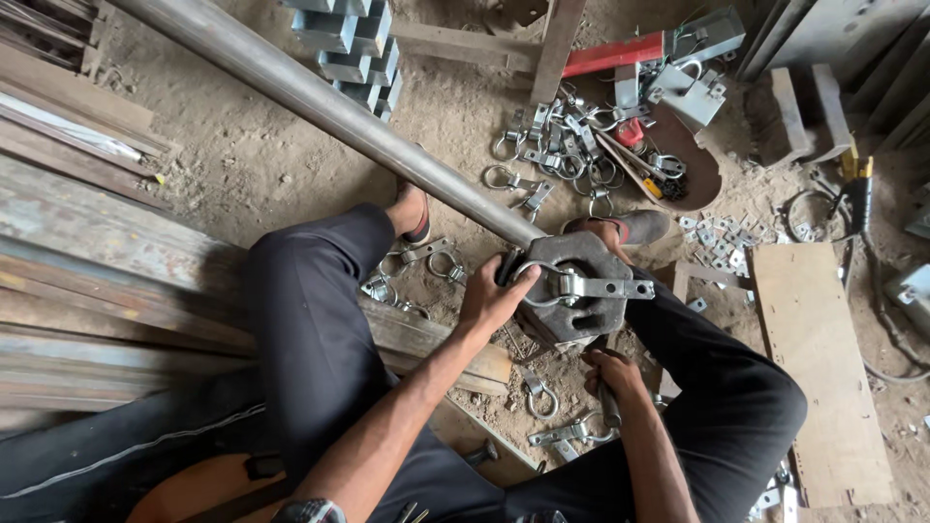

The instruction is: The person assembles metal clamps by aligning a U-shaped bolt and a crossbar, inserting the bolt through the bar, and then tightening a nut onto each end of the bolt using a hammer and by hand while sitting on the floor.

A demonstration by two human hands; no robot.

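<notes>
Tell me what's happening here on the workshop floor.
A person sits on the dirt floor at a heavy hexagonal metal block fixed on the end of a long steel pipe. The left hand presses a metal ring clamp onto the block. The right hand grips a tool handle below it. More ring clamps lie piled beyond.

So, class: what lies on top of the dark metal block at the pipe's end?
A silver ring clamp lies on the block, its flat arm pointing right. The left hand holds the block's edge, covering that side. What is under the block cannot be seen.
</notes>
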